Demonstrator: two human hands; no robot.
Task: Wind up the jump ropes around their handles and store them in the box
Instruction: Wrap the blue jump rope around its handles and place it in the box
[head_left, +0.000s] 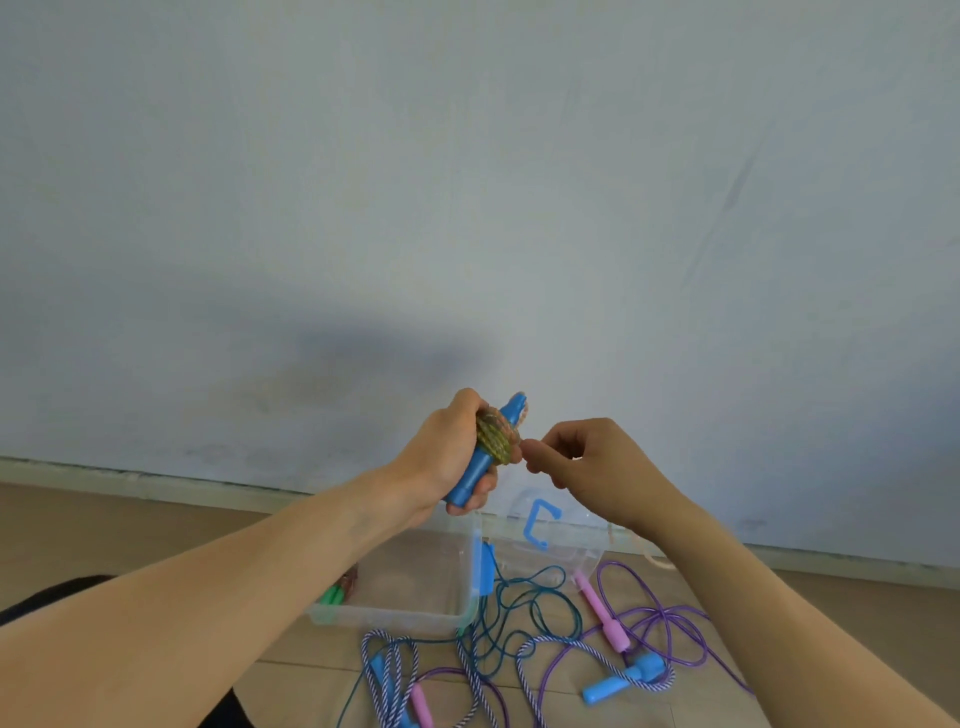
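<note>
My left hand (441, 457) grips a pair of blue jump-rope handles (475, 478) held upright in front of the wall, with a multicoloured rope (496, 436) coiled tightly around them. My right hand (582, 457) is just to the right, its fingertips pinched at the end of that rope against the coil. Below stands the clear plastic box (400, 618), holding a wound rope with green handles (337, 592). Loose on the floor lie a purple rope with pink handles (602, 613), a striped rope with blue handles (618, 680) and a thin teal rope (524, 608).
The box's clear lid (550, 540) with blue clips leans by the wall behind the box. The pale wall fills the upper view, with a skirting board at its foot. My dark-clothed knee (41, 597) shows at the lower left. The floor is wooden.
</note>
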